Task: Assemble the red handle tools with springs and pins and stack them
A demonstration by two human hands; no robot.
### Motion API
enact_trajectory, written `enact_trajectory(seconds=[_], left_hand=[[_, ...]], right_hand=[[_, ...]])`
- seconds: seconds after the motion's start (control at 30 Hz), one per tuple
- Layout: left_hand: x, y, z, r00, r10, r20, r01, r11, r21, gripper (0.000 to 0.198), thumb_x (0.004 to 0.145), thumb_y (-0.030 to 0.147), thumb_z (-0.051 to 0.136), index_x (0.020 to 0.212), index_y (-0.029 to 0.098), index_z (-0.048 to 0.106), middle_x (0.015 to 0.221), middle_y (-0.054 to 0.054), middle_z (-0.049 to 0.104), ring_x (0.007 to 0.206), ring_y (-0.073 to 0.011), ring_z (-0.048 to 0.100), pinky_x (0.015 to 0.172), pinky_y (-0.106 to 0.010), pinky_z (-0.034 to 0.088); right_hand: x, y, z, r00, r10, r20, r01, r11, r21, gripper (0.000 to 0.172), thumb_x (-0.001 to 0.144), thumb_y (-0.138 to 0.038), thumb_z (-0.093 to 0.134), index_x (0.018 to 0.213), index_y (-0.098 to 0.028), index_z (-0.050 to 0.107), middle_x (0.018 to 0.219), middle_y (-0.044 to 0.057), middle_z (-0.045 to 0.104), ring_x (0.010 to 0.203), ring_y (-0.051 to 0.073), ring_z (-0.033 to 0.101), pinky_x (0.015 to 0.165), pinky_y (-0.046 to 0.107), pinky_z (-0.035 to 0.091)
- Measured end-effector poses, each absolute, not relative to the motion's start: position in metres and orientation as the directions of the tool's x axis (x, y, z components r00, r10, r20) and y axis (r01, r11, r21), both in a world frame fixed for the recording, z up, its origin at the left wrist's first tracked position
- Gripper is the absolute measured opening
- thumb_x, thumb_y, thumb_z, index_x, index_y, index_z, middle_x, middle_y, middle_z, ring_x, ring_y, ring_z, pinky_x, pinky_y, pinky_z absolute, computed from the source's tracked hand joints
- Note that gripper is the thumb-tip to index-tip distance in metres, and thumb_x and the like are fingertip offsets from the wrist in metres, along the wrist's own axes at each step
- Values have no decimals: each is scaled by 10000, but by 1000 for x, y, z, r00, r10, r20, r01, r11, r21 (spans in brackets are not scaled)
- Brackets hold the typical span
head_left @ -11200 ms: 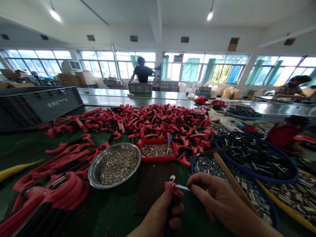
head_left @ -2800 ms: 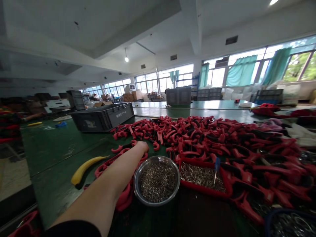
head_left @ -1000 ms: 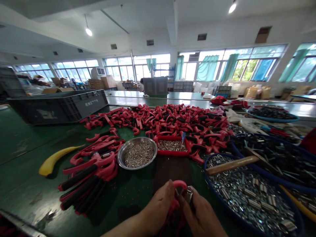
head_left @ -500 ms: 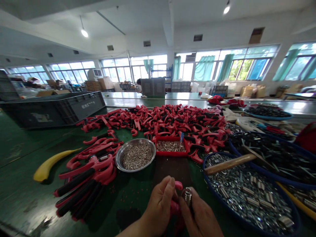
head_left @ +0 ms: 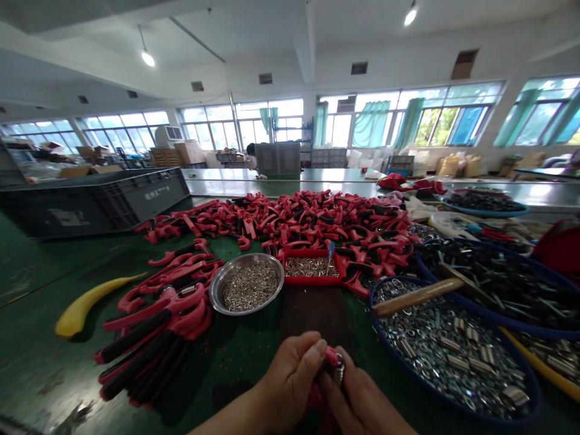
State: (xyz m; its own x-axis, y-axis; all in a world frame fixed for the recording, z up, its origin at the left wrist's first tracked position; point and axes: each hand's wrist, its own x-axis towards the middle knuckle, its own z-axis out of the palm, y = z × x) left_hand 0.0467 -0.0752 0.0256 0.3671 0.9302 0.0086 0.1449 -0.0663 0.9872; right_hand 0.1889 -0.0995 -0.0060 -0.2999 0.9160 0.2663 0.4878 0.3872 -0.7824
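Low in the middle of the view, my left hand [head_left: 290, 377] is closed round a red plastic handle part [head_left: 330, 357], of which only the top shows. My right hand [head_left: 360, 402] pinches a small metal coil spring [head_left: 338, 376] against that part. Both hands meet above a dark mat [head_left: 312, 311] on the green table [head_left: 54, 266]. Just beyond stand a steel bowl [head_left: 247, 292] of small metal pieces and a red tray [head_left: 312, 267] of pins.
A big heap of red-and-black handles [head_left: 308, 226] fills the middle of the table. Assembled handles [head_left: 154, 320] lie at the left by a yellow piece [head_left: 84, 305]. Blue-rimmed basins [head_left: 453, 350] of metal parts and a wooden-handled hammer [head_left: 417, 296] sit right. A grey crate [head_left: 90, 202] stands far left.
Over the last second my hands have closed tighter over the red part and sunk lower in view. Earlier my left arm reached out to the handle pile.
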Motion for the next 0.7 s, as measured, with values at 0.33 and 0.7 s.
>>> enact_trajectory(seconds=[0.33, 0.7], left_hand=[[46, -83, 9, 378, 925, -29, 227, -62, 972, 419, 857, 523, 300, 654, 176, 419, 616, 35, 358, 595, -103, 366, 564, -212, 330], [52, -57, 17, 427, 901, -75, 575, -206, 792, 546, 888, 506, 142, 827, 164, 563, 744, -44, 591, 707, -172, 543, 684, -272, 392]], right_hand=[[188, -99, -18, -402, 915, 33, 686, 325, -651, 343, 766, -277, 409, 1031, -109, 546, 824, 140, 677, 696, 243, 648, 586, 300, 491], [189, -88, 7, -340, 940, -1, 447, 161, -880, 284, 833, -396, 441, 919, -184, 610, 802, 63, 657, 704, 181, 629, 663, 276, 497]])
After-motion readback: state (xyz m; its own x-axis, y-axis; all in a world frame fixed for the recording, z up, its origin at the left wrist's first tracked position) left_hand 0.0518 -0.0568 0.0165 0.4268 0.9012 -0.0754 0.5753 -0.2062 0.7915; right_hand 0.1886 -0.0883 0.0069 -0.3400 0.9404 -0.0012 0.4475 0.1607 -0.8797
